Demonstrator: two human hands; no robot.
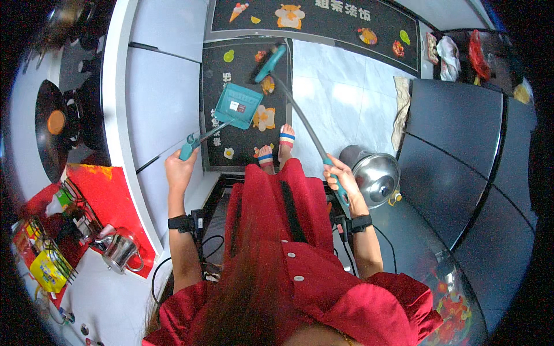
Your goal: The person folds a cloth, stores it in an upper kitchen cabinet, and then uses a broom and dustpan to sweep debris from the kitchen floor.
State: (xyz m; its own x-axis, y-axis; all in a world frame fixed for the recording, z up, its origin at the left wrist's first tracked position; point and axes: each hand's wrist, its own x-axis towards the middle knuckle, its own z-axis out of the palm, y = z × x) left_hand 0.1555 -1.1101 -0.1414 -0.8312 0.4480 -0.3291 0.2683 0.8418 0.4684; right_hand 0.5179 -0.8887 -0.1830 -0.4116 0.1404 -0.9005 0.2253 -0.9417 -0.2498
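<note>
My left hand [179, 168] grips the handle of a teal dustpan [239, 104], whose pan is over the dark printed floor mat [216, 56]. A small label with writing sticks to the pan. In my right hand [339, 175] is the handle of a broom [303, 114] with a long grey shaft. Its teal head [272, 62] with dark bristles is at the far part of the mat, beyond the dustpan and to its right. Broom head and pan are apart. I cannot see any swept dirt on the mat.
White cabinet fronts [166, 95] run along the left under a counter with a wok [53, 125] and a metal pot [122, 253]. At right stand a bin-like container with a shiny domed lid [376, 177] and a dark grey cabinet [452, 116]. Another printed mat [329, 26] lies at the far end.
</note>
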